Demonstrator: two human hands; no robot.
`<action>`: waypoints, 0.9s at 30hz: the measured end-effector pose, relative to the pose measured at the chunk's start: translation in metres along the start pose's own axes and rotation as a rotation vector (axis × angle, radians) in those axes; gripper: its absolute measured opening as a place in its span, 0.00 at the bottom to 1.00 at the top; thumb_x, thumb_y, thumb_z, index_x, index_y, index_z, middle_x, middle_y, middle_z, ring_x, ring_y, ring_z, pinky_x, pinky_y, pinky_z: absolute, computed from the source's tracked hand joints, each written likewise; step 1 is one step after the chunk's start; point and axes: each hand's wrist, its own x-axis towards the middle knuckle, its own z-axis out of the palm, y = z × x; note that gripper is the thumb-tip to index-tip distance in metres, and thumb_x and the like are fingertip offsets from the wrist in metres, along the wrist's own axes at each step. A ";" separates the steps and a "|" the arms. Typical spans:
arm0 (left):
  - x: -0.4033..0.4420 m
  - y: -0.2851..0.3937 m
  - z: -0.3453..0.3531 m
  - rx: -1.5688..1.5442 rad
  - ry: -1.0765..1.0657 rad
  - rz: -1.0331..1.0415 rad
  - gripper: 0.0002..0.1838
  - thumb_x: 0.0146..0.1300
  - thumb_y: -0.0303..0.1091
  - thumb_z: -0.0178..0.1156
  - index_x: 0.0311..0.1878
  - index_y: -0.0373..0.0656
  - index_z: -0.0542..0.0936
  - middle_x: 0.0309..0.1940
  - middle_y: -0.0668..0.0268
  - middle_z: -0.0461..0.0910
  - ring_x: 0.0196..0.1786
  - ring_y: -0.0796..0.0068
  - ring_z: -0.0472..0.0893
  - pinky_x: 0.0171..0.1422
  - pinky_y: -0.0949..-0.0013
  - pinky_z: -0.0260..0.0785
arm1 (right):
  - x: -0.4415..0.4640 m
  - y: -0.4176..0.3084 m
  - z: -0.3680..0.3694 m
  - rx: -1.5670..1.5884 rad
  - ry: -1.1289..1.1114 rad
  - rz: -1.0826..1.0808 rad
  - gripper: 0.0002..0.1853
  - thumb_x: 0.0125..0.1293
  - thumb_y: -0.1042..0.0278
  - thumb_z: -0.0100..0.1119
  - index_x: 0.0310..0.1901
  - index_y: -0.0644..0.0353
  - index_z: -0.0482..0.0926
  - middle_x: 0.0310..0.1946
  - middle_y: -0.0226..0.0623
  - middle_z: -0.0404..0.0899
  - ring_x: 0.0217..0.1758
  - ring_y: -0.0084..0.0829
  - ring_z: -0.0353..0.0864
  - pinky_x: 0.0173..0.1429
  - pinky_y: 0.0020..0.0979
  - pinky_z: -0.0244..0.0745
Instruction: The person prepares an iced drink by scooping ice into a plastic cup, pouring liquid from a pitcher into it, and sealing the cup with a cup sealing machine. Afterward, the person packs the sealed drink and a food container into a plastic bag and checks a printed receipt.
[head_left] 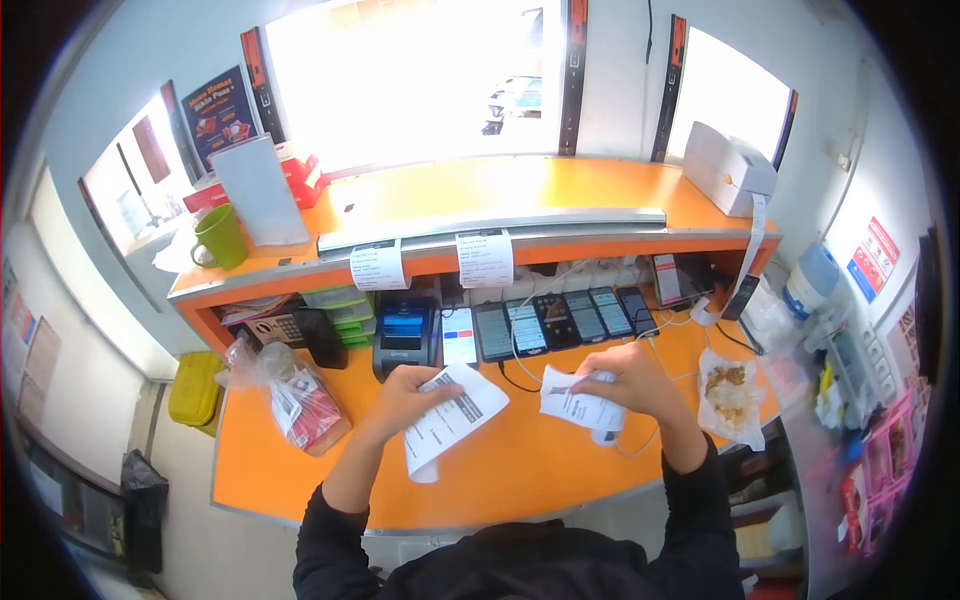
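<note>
Between the thumb and fingers of my left hand [405, 400] is a printed paper slip [455, 422], its lower end curling over the orange desk [500, 490]. My right hand [635, 378] grips another printed slip [582, 407], which is curled at its bottom. The two slips are apart. Behind them, several phones [555, 322] lie in a row beside a dark receipt printer [405, 340]. Two more receipts [378, 265] [485, 258] hang from the edge of the raised shelf above.
A plastic bag with red packets [305, 410] lies on the left. Food on white paper [732, 400] is at the right, near charging cables. The shelf [480, 195] holds a green mug [221, 238], a white board [262, 190] and a white label printer [728, 170].
</note>
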 end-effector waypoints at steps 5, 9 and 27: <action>-0.003 0.013 0.043 0.430 -0.230 0.612 0.07 0.51 0.28 0.68 0.34 0.38 0.84 0.35 0.59 0.81 0.37 0.75 0.79 0.39 0.71 0.70 | 0.024 -0.011 0.019 -0.166 -0.268 -0.205 0.13 0.53 0.58 0.67 0.34 0.59 0.82 0.25 0.40 0.79 0.27 0.37 0.79 0.32 0.33 0.72; 0.009 -0.003 0.014 0.238 -0.031 0.411 0.08 0.54 0.29 0.67 0.35 0.35 0.84 0.24 0.64 0.81 0.24 0.81 0.78 0.27 0.77 0.68 | 0.025 0.030 -0.025 -0.083 -0.382 -0.049 0.13 0.52 0.61 0.68 0.34 0.60 0.81 0.26 0.37 0.81 0.29 0.33 0.81 0.34 0.31 0.73; 0.026 -0.145 0.157 -0.214 0.671 -0.075 0.19 0.60 0.37 0.62 0.52 0.37 0.78 0.57 0.59 0.73 0.55 0.71 0.75 0.57 0.71 0.67 | 0.172 0.141 -0.050 -0.339 0.375 -0.641 0.13 0.54 0.77 0.55 0.44 0.58 0.73 0.37 0.35 0.74 0.44 0.40 0.71 0.49 0.38 0.64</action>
